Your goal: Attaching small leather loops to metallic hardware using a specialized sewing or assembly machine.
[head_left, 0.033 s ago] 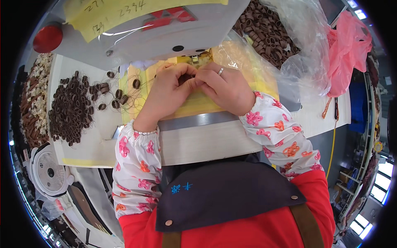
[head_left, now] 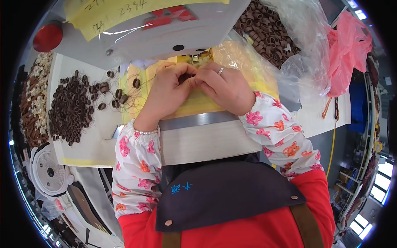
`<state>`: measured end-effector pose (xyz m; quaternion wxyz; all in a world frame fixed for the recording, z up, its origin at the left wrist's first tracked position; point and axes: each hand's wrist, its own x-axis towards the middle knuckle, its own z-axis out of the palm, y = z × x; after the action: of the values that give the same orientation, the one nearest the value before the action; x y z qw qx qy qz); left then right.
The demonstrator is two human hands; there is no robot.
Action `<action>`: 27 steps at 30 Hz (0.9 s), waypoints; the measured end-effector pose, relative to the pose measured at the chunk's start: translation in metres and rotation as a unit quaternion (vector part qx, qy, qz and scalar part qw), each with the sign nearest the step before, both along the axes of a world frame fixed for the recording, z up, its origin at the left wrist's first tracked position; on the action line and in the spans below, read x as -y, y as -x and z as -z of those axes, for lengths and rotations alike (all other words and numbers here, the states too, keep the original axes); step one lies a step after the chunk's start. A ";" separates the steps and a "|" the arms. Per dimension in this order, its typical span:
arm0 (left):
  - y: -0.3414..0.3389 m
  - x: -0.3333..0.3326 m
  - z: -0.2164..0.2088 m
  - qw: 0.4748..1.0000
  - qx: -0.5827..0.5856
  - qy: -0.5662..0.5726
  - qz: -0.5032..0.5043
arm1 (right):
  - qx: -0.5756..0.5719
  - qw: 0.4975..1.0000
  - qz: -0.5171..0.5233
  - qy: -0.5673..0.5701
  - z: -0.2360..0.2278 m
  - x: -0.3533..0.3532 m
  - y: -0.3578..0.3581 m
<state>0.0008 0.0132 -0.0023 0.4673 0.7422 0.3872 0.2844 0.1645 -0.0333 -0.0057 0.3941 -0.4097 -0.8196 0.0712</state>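
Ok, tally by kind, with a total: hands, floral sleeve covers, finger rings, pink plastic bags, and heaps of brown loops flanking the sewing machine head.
Hands: 2 (left hand, right hand)
Floral sleeve covers: 2 (left, right)
Silver finger ring: 1
Pink plastic bag: 1
Brown loop heaps: 2 (left, right)
Total: 8

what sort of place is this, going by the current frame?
Probably a sewing workshop. A big grey machine stands over the table, a pile of thread-trailing brown loops lies on the left, and many more loops sit in a clear plastic bag.
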 end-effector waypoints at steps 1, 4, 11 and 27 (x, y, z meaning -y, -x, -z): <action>0.000 0.000 0.000 1.000 -0.006 -0.006 -0.013 | 0.002 1.000 0.002 -0.001 0.000 0.000 0.000; 0.001 0.000 -0.002 0.999 -0.028 -0.026 -0.039 | -0.043 0.999 0.015 0.026 0.006 -0.001 0.000; 0.000 -0.004 -0.010 0.995 -0.082 -0.011 -0.049 | -0.128 0.984 0.038 0.119 0.000 -0.005 -0.001; -0.009 -0.009 0.008 0.984 -0.053 -0.105 -0.137 | -0.162 0.962 0.108 0.193 0.007 -0.028 -0.004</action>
<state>0.0095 0.0218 -0.0103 0.3221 0.7412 0.4775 0.3448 0.1680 -0.0050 -0.0123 0.4404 -0.5472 -0.6662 0.2507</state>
